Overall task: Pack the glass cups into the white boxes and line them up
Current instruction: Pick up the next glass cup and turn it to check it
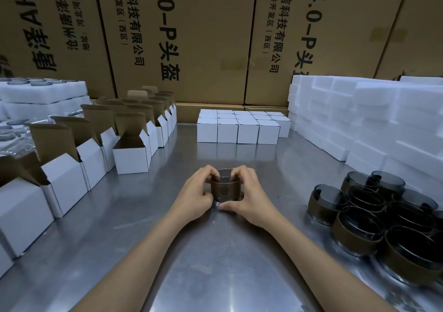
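I have the cup (224, 187) between both hands, left hand (195, 195) and right hand (249, 195), fingers (211, 171) curled round it on the tabletop (215, 263). Glass, so stiff, breakable, probably slick above the brown band; I'd grip the band. Open boxes (131, 153) stand left of my fingers, closed boxes (237, 127) beyond them. The steel looks slippery.

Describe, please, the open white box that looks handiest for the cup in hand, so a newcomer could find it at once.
Start at the metal table and find the rows of open white boxes along its left side. The one meant stands at the inner edge of those rows, nearest the cup held between the left hand and right hand. Unlike its neighbours, its whole white front shows, with no box before it.
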The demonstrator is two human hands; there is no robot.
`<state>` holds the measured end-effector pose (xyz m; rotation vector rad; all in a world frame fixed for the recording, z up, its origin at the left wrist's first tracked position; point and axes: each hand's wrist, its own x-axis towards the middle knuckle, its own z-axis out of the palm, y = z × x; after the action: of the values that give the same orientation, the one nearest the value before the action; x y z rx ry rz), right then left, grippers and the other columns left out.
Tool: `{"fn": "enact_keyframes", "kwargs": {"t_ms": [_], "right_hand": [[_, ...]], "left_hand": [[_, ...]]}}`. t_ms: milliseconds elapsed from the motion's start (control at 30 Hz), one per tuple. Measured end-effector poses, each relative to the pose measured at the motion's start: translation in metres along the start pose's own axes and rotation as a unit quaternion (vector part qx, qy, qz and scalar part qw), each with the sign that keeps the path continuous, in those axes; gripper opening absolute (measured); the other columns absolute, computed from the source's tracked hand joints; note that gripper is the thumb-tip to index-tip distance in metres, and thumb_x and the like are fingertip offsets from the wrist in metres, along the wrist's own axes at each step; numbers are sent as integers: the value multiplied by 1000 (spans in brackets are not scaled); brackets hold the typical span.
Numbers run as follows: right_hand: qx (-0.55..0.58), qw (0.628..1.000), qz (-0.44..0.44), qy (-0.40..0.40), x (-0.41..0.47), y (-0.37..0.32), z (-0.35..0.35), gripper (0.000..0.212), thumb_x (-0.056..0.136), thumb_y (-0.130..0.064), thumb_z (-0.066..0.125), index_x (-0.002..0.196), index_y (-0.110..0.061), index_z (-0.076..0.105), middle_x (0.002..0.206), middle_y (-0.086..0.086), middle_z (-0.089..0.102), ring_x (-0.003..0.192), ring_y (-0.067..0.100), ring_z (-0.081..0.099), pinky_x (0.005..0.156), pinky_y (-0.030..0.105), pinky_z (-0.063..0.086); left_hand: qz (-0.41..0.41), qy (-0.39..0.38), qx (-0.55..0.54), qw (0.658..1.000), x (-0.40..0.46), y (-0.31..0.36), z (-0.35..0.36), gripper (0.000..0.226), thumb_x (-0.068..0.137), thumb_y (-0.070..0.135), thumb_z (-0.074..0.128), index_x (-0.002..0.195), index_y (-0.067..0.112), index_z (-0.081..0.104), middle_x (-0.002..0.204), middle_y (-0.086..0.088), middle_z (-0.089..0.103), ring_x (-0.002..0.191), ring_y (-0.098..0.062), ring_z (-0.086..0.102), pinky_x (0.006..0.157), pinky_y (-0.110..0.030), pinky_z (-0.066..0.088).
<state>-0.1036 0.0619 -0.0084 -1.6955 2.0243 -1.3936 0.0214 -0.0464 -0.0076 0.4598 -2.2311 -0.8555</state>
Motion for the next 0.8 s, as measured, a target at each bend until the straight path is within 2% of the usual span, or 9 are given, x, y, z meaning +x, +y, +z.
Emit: {"fn": "enact_keyframes", "kwargs": {"t_ms": [100, 233, 333, 467, 567, 667, 800], "right_hand": [[-12, 1000, 17, -17, 0, 0, -2, 56, 64, -21, 87, 92, -29, 39, 107, -7, 36, 91, -5, 42, 79, 24, 46], [-22, 999, 14, -22, -2, -1, -4, 46, 69, -28, 84, 82, -32, 40, 104, -5, 45, 90, 2, 45, 81, 27, 42], [-23, 999, 24, -19, -3, -3, -3, 41, 71, -33, 81, 82, -31, 42, 102, -6, 47, 92, 8, 48, 82, 31, 44], [-18, 999, 37, -16, -3, -4, -4, 31, 79, -38, 74, 84, -27, 46, 100, -7, 49, 93, 11, 50, 83, 29, 44], [4, 999, 43, -7, -2, -4, -5, 25, 83, -42, 68, 83, -27, 47, 98, -7, 51, 90, 8, 52, 82, 25, 42], [24, 999, 46, -1, -1, -3, -5, 24, 85, -44, 65, 81, -27, 48, 96, -7, 52, 89, 7, 52, 81, 24, 43], [26, 999, 45, -1, 1, -1, -4, 25, 84, -45, 65, 81, -28, 48, 94, -8, 52, 89, 9, 53, 82, 27, 45]], "left_hand": [[10, 14, 0, 1000, 0, 3, -5, 53, 60, -22, 38, 90, 18, 57, 98, -2, 60, 99, -16, 57, 83, -8, 38], [-16, 44, -10, 999, 0, 0, -9, 65, 64, -21, 34, 108, 17, 63, 98, 5, 67, 99, -3, 59, 80, -4, 38], [-39, 81, -7, 996, 1, -6, -12, 64, 71, -19, 36, 115, 21, 60, 100, 5, 67, 99, -5, 57, 76, -4, 38], [-92, 181, -16, 979, 7, -24, -20, 54, 79, -17, 43, 119, 16, 59, 120, 2, 56, 118, -14, 49, 96, -17, 32], [-185, 262, -27, 947, 12, -43, -35, 49, 86, -8, 48, 126, 18, 57, 137, -5, 45, 127, -22, 42, 97, -28, 33], [-201, 276, 69, 937, 12, -54, -56, 52, 84, -4, 54, 130, 20, 55, 144, -9, 37, 133, -28, 35, 106, -42, 35], [-183, 213, 267, 922, 17, -61, -78, 57, 83, 9, 64, 136, 22, 51, 154, -12, 21, 142, -33, 16, 115, -51, 13]]}}
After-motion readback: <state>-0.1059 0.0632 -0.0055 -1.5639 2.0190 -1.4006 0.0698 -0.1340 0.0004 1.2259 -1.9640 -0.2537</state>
